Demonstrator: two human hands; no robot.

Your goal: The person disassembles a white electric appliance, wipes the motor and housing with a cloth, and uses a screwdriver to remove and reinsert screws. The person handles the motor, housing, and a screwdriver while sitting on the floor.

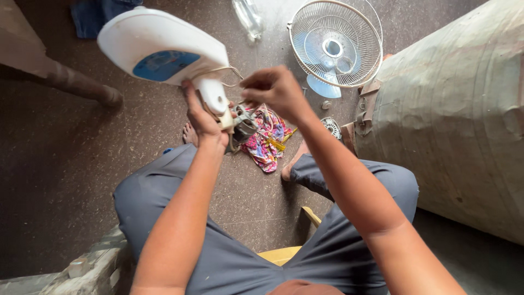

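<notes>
Count: one white fan base (164,52) with a blue oval panel, one white neck piece (214,101), one grey motor (244,127), one wire fan guard (335,43), one pale blue blade (323,87), one patterned cloth (265,143), one yellow-handled tool (278,143) on the cloth, one small round vented cap (331,127).

Left hand (203,117): fingers wrapped tight around the neck piece, thumb up along its side. It holds the fan base aloft, base at 10 o'clock from the hand. The motor hangs at the neck's lower end, at 3 o'clock of the hand, above the cloth.

Right hand (275,90): fingertips pinched together, at 1 o'clock from the motor, on thin wires (232,71) running to the base. What sits between the fingertips cannot be made out.

Fan guard lies on the floor at 1 o'clock from the right hand, the blade just under it. A large grey cylindrical tank (464,120) lies at 3 o'clock. Person sits on a yellow stool (281,254), grey trousers, bare feet beside the cloth.
</notes>
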